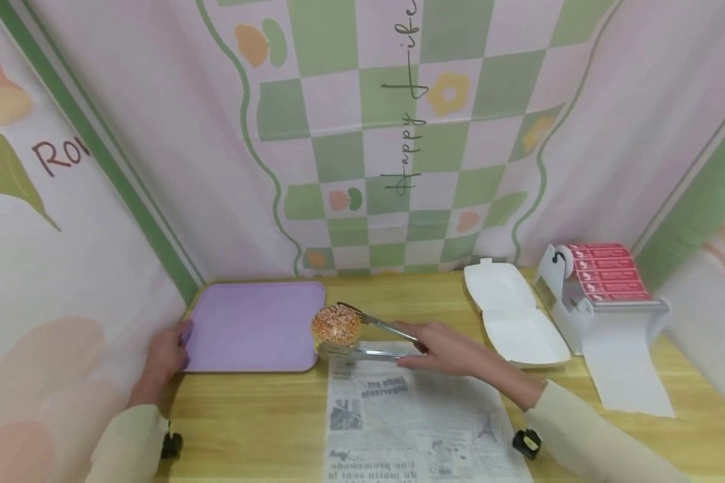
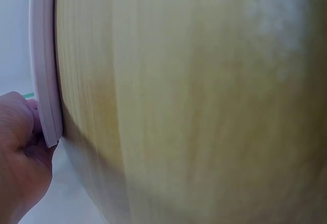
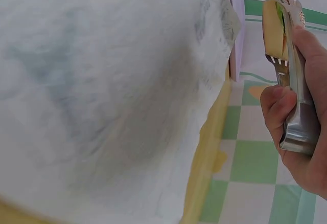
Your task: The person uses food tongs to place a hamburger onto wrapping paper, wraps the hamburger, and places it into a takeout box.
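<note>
My right hand (image 1: 444,349) grips a pair of metal tongs (image 1: 377,353). Between the tongs' ends is a sesame-topped burger (image 1: 336,324), raised above the table near the tray's right edge. In the right wrist view the burger (image 3: 275,29) shows its pale bun side and a bit of green lettuce, with the tongs (image 3: 301,116) running through my fingers. At the left, my left hand (image 1: 168,349) holds the left edge of a purple tray (image 1: 254,325). The left wrist view shows that hand (image 2: 23,152) at the tray's corner, its fingertips partly hidden behind the rim (image 2: 47,81).
A printed newspaper sheet (image 1: 417,416) lies on the wooden table (image 1: 248,422) below the burger. An open white takeaway box (image 1: 519,329) stands at the right. Beyond it is a dispenser (image 1: 570,315) with a roll of red labels (image 1: 610,272). Patterned curtains hang behind.
</note>
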Demonstrator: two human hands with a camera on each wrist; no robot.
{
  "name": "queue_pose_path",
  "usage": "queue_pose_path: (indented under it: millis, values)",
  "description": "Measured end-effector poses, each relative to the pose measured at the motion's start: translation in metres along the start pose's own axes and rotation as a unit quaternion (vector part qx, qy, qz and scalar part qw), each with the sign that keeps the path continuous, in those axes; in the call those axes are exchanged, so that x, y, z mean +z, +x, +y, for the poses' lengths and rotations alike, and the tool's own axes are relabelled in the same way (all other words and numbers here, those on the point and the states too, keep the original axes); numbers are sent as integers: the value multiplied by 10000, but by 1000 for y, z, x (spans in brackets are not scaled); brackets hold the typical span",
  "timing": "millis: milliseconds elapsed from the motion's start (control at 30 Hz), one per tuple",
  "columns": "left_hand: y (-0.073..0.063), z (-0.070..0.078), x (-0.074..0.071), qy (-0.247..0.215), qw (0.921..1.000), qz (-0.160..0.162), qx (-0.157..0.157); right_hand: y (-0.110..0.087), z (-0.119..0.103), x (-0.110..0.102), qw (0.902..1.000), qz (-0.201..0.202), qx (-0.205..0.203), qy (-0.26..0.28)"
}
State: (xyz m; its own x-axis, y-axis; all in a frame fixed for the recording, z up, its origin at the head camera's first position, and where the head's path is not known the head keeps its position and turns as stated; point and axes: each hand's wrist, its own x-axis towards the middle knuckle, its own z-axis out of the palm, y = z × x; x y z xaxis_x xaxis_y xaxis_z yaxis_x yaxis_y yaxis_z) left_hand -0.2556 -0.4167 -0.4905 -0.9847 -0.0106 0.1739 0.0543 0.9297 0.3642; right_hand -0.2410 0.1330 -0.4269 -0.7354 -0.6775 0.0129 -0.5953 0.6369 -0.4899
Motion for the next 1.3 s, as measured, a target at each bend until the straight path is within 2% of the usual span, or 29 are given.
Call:
queue_pose_path:
  millis: [467,700,967,1200,1300]
  values:
    - [1,-1,-1,-19,9988,-352,-341,-71,12,1,9997,226,-46,9]
    - [-1,2,-2,29,9997,-181,-172,-111,13,4,9990,431,50,-65]
    - [-1,3,-3,17,9996,-189,-202,-153,19,12,9985,524,138,-58]
    - [-1,4,-3,67,9996,-196,-212,-174,22,25,9969,752,-4,-239]
    - [-1,5,-2,65,9994,-229,-241,-178,22,29,9981,622,22,-37]
